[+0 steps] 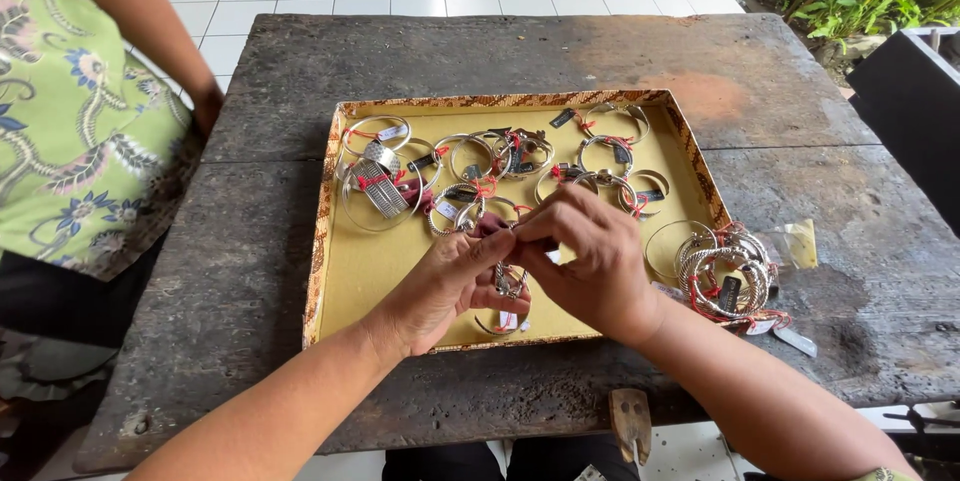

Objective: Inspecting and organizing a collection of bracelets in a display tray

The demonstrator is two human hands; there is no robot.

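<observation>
Both hands pinched on small silver bangle (508, 279) over yellow tray (400, 261), left hand (450, 281) and right hand (590, 261) closed on it; risk of slip, tag string snagging neighbouring bangles (480, 166).

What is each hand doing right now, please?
Left hand: closed on a silver bracelet.
Right hand: fingers pinched on the same bracelet.
</observation>
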